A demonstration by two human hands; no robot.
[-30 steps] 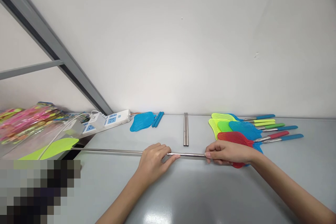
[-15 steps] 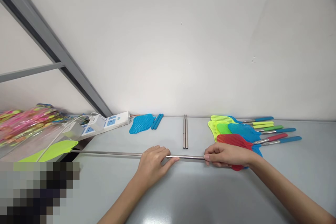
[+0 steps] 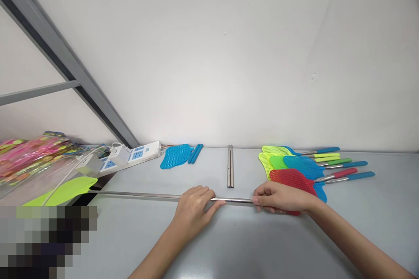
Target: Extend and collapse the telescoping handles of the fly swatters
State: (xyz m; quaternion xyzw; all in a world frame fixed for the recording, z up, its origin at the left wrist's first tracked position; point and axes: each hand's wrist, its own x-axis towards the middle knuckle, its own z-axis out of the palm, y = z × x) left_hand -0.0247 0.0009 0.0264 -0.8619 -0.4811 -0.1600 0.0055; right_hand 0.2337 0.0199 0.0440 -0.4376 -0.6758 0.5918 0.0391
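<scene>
A fly swatter with a yellow-green head [image 3: 73, 186] and a long, extended metal rod [image 3: 140, 195] lies crosswise over the table. My left hand [image 3: 196, 207] is closed around the middle of the rod. Gripping the rod's right end is my right hand [image 3: 278, 198], thumb and fingers pinched on it; the tip itself is hidden in those fingers. Beyond the hands, two short metal rods [image 3: 231, 168] lie side by side. Behind and right of my right hand is a pile of finished-looking swatters, with a red swatter head [image 3: 291, 178] on top.
A blue swatter head [image 3: 176, 157] and two blue handle grips [image 3: 195, 154] lie near the wall. At left are a white power strip [image 3: 145, 151] with plugs and cables, and bagged pink items [image 3: 36, 152]. A grey metal frame [image 3: 75, 65] slants up the wall.
The view has shifted slightly. Both hands keep their hold on the swatter's rod, and my left hand sits marginally closer to my right.
</scene>
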